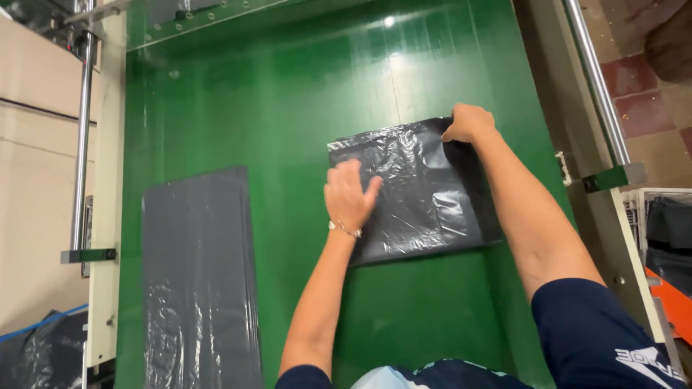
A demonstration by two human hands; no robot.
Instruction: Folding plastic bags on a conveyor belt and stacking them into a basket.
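Observation:
A folded dark grey plastic bag (425, 194) lies flat on the green table (288, 108), right of centre. My left hand (349, 196) presses palm down on the bag's left part, fingers spread, a thin bracelet at the wrist. My right hand (468, 124) grips the bag's far right corner with curled fingers. Both my arms reach in from the bottom edge of the view.
A long flat stack of grey plastic bags (198, 281) lies on the table's left side. Cream frames with metal rods (83, 122) run along both table edges. A crumpled dark bag (43, 353) sits at the lower left, a red tiled floor (641, 79) at upper right.

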